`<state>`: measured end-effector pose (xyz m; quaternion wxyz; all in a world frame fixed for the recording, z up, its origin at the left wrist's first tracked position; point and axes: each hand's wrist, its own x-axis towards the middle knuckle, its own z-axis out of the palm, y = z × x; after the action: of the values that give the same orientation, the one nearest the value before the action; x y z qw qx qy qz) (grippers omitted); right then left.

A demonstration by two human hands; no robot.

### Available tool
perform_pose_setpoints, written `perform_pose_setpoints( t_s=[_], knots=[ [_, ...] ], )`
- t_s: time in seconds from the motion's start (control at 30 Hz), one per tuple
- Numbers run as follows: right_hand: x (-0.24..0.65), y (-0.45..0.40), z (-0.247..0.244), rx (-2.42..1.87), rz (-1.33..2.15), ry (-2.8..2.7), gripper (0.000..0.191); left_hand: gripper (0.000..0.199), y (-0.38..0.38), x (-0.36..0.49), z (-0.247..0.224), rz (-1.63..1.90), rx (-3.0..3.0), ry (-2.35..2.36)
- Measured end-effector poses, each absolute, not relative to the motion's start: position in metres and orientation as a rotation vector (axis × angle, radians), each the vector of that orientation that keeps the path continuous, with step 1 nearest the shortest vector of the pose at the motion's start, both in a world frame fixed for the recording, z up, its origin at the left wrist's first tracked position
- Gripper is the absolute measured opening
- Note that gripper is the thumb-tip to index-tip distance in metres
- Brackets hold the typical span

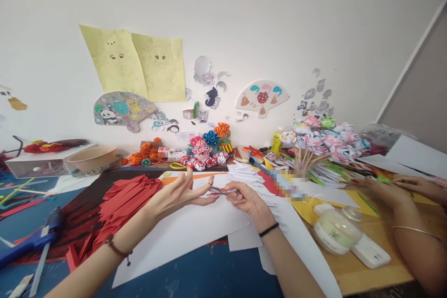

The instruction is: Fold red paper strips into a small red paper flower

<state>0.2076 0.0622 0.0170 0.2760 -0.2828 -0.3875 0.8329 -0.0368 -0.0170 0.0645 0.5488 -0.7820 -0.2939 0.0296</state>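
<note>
Over a large white paper sheet (195, 223), my right hand (246, 200) pinches a small folded paper piece (219, 191) with white, red and dark stripes. My left hand (186, 189) is at the left end of that piece, its fingers spread and the thumb and a finger near or touching it; whether they grip it is unclear. A pile of red paper strips (125, 200) lies beside my left forearm. White paper strips (244, 174) are fanned out just beyond my right hand.
A blue glue gun (45, 233) lies at the left. Paper flowers on sticks (307, 144) stand behind. At the right are a round bottle (337, 230), a white box (370, 251) and another person's hands (391, 191). A bowl (92, 158) sits at the back left.
</note>
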Motion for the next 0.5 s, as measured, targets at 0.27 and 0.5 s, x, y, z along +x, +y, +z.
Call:
perform_pose_setpoints(
  t_s=[0.27,0.5],
  knots=[
    [0.205,0.056,0.015,-0.673,2.057,-1.058,0.030,0.077,-0.021,-0.028,0.078,0.123,-1.936,-0.612],
    [0.208,0.053,0.018,-0.447,1.995,-1.291,0.027,0.070,-0.027,-0.024,0.083,0.094,-2.122,-0.714]
  ],
)
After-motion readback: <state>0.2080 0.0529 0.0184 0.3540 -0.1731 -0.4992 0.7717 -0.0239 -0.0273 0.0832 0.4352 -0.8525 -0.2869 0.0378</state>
